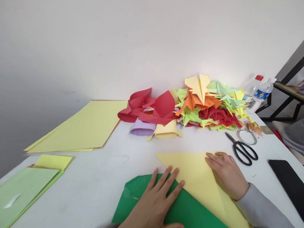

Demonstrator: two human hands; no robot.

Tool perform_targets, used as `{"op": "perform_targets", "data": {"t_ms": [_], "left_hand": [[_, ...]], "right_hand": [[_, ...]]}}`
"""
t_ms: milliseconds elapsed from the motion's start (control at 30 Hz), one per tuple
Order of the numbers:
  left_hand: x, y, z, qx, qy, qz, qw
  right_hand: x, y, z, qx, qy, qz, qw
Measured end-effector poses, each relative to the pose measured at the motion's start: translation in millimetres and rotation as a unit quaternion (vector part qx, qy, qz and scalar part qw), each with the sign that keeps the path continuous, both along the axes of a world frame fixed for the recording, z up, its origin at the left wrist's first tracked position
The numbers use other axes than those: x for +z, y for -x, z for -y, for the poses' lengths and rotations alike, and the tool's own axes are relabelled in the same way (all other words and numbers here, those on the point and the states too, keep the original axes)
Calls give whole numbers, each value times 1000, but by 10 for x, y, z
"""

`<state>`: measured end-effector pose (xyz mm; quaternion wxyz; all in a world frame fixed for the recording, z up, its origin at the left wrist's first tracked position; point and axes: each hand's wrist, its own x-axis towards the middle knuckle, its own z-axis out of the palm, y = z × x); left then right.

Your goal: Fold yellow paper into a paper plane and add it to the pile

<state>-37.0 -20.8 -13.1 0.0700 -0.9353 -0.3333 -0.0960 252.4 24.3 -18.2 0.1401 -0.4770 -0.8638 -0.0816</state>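
A sheet of yellow paper lies in front of me with a fold line running across it and a pointed corner at its left. My left hand rests palm down with fingers spread, on green paper, its fingertips reaching the yellow sheet's edge. The green paper has bent corners and a shiny strip at its left. At the yellow sheet's upper right edge, my right hand has its fingers bent close together on the paper. Its thumb is hidden.
Black-handled scissors and a tape roll lie right. Folded paper pieces pile against the wall beside curled red paper shapes. Paper stacks are left; bottles and a black slab right. Someone's sleeve shows.
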Motion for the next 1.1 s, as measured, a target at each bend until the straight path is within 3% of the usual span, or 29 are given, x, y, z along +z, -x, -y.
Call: {"op": "perform_targets", "data": {"t_ms": [400, 600, 833, 1100], "left_hand": [[46, -111, 81, -1, 15, 18, 1000], [-86, -213, 143, -45, -17, 19, 999], [-259, -241, 116, -51, -92, 18, 994], [-322, -408, 88, -92, -124, 71, 985]], "right_hand": [[11, 15, -2, 0, 4, -1, 1000], [-10, 18, -4, -4, 5, -9, 1000], [2, 34, -2, -13, 22, -13, 1000], [20, 39, 0, -22, 34, -12, 999]]}}
